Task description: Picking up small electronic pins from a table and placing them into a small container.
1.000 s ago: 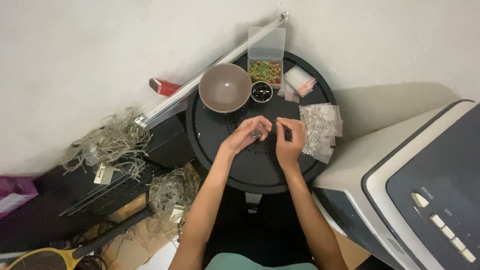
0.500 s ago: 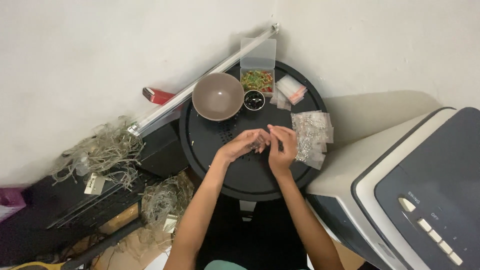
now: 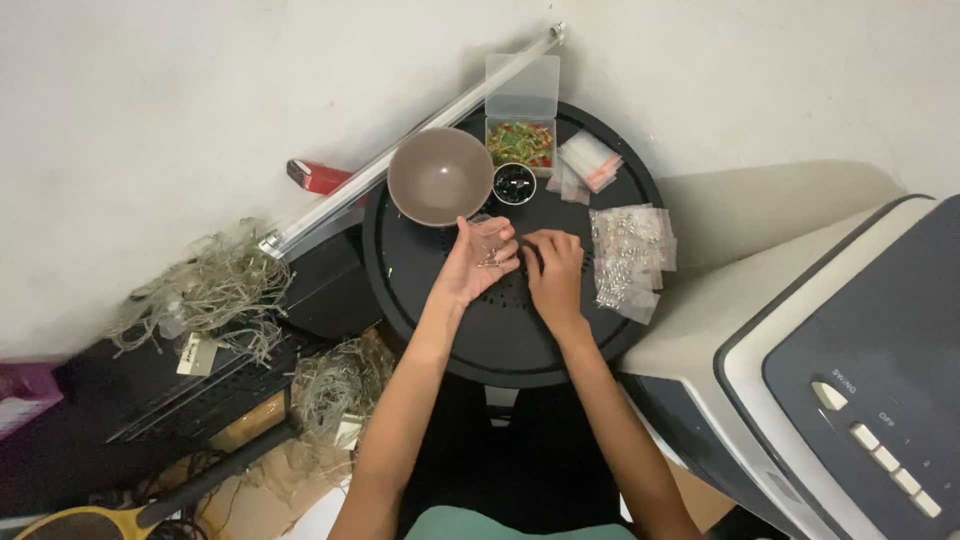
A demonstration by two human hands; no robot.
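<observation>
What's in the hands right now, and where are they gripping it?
The left hand cups a small clear bag in its palm; the right hand looks empty.

your view is evenly lit and a little dim, with soft indoor light. the white wall [image 3: 200,110] looks flat and grey, the floor under the bench [image 3: 420,300] falls into deep shadow, fine detail is soft, and edges bend slightly.

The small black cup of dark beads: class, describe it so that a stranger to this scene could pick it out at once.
Start at the round black table against the white wall. At its far edge stands a large brown bowl, and just right of it the small black cup. It sits directly below the clear box of green and red bits, and alone is tiny, round and dark inside.
</observation>
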